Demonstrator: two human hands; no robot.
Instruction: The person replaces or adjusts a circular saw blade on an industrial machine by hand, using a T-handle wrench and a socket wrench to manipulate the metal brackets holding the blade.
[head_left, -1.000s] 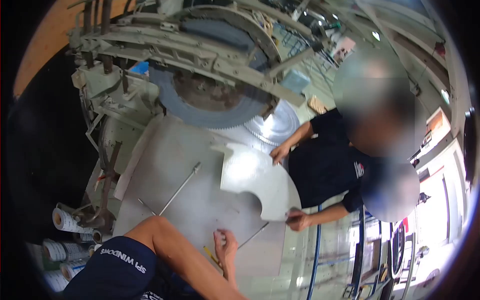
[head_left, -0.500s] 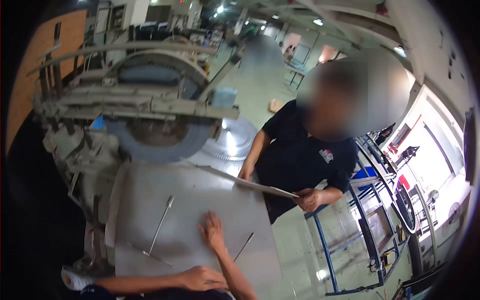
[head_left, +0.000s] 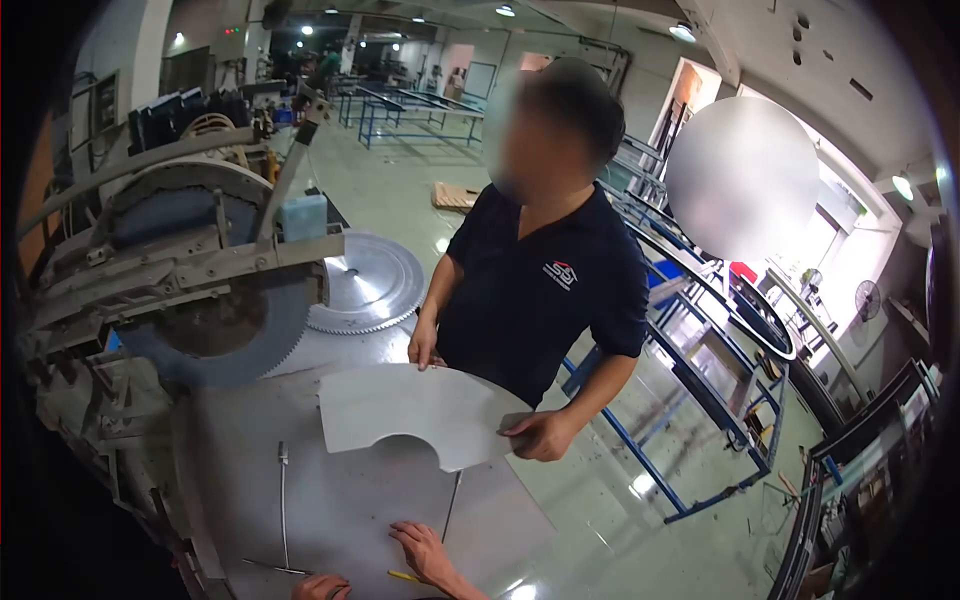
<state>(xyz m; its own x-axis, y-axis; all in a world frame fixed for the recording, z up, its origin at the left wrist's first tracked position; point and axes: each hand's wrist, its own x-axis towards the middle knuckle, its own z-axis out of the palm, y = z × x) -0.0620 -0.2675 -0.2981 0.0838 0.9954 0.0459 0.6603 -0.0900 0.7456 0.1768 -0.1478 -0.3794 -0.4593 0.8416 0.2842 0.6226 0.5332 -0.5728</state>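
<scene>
My left hand (head_left: pixel 320 587) is at the bottom edge, partly cut off, its fingers curled; whatever they may hold is hidden. Just left of it lies a metal T-handle wrench (head_left: pixel 284 515), its crossbar toward me. My right hand (head_left: pixel 422 552) rests palm down on the metal table (head_left: pixel 340 500), fingers extended. A thin yellow stick (head_left: pixel 403 576), perhaps a pencil, lies by its wrist. Past my right hand a second thin metal rod (head_left: pixel 452 505) lies on the table. Opposite me, a co-worker holds a pale flat panel (head_left: pixel 375 405) with a rounded cutout, using both hands.
A saw machine with a large toothed blade (head_left: pixel 225 335) stands on the left. Another round saw blade (head_left: pixel 372 285) lies flat behind the table. The co-worker (head_left: pixel 545 290) stands at the far side. Blue metal frames (head_left: pixel 690 400) stand on the floor to the right.
My view has shifted. The co-worker's panel has turned from nearly edge-on to show its face and cutout. My left hand has moved left, toward the wrench crossbar. A yellow stick now shows.
</scene>
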